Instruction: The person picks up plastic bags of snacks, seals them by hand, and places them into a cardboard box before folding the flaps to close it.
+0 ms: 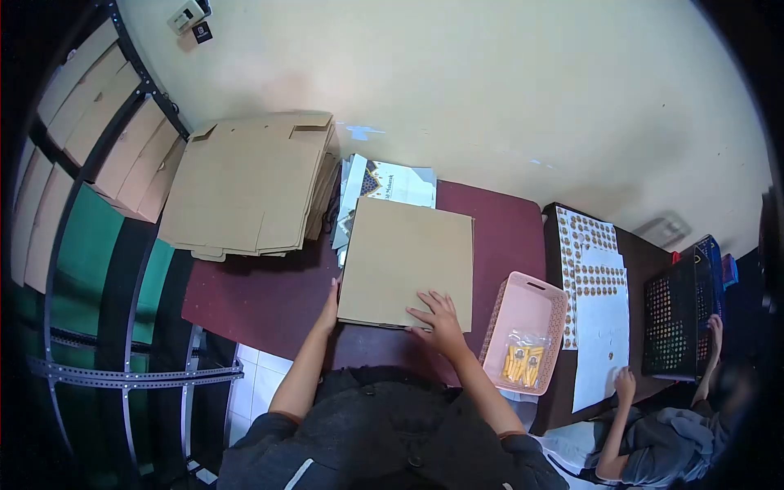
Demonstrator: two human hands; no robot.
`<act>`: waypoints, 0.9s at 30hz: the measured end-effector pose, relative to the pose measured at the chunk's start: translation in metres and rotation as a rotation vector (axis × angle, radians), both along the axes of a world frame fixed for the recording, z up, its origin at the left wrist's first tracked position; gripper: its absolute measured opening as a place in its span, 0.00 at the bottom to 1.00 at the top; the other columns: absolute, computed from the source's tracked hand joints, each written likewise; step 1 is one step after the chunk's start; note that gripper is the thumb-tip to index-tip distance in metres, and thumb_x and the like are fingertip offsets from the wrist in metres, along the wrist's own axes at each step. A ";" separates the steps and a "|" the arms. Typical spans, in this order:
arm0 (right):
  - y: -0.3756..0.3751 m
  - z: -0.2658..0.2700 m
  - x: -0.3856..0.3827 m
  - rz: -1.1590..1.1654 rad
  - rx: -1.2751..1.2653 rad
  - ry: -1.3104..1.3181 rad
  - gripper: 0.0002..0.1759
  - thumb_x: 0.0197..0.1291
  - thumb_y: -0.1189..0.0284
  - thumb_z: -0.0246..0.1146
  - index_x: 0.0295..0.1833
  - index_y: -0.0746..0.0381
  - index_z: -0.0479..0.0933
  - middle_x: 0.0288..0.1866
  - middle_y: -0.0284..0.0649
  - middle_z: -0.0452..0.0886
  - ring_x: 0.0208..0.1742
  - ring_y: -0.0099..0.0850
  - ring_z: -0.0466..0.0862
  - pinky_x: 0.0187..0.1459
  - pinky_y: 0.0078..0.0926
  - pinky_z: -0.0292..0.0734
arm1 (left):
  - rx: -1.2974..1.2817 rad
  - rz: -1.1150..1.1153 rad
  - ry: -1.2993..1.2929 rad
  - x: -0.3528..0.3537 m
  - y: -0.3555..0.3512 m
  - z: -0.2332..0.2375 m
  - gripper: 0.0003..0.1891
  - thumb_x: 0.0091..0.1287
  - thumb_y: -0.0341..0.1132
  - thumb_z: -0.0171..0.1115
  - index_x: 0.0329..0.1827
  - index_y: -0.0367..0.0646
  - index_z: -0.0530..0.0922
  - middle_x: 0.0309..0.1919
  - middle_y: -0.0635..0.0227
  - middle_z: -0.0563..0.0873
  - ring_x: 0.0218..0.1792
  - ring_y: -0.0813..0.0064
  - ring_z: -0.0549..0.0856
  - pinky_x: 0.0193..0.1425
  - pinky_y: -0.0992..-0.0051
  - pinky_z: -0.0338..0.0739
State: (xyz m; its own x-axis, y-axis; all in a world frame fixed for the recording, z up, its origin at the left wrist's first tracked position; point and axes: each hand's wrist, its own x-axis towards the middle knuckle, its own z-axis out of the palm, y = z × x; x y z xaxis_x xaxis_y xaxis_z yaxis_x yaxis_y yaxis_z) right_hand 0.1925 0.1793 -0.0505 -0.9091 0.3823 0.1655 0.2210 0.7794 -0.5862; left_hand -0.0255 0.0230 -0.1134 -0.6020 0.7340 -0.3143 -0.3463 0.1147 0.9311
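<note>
A flat, square brown cardboard box (406, 261) lies in front of me on the dark red table. My left hand (329, 309) grips its left edge near the front corner; most of those fingers are hidden. On top, at the front right, my right hand (438, 321) rests with fingers spread across the cardboard and the thumb near the front edge. Behind and to the left, partly covered by the box, is a pile of white printed sheets (400, 184) with dark and gold patterns.
A tall stack of folded cardboard (245, 184) stands at left, beside a metal shelf (139, 382) of boxes. To the right are a pink basket (527, 298) with yellow packets (523, 363), sticker sheets (600, 327) and a black crate (674, 318). Another person's hand (625, 384) touches a sheet.
</note>
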 end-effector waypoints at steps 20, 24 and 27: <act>0.005 0.048 0.000 -0.079 0.167 0.135 0.19 0.50 0.69 0.64 0.51 0.50 0.78 0.55 0.35 0.75 0.57 0.37 0.72 0.65 0.49 0.54 | 0.136 0.388 0.274 0.037 -0.024 0.051 0.15 0.70 0.41 0.49 0.27 0.42 0.69 0.19 0.73 0.72 0.21 0.86 0.68 0.26 0.82 0.61; 0.006 0.052 -0.001 -0.104 0.160 0.171 0.19 0.49 0.70 0.64 0.51 0.51 0.78 0.54 0.35 0.76 0.57 0.36 0.73 0.65 0.49 0.53 | 0.288 0.148 0.091 0.053 -0.029 0.052 0.17 0.70 0.40 0.50 0.25 0.37 0.72 0.22 0.68 0.77 0.25 0.80 0.76 0.31 0.79 0.70; 0.005 0.052 -0.001 -0.100 0.172 0.145 0.19 0.49 0.68 0.65 0.51 0.51 0.78 0.54 0.35 0.76 0.57 0.36 0.73 0.65 0.49 0.53 | 0.182 0.047 -0.023 0.063 -0.014 0.055 0.14 0.68 0.38 0.53 0.46 0.33 0.73 0.42 0.59 0.82 0.44 0.71 0.81 0.53 0.77 0.72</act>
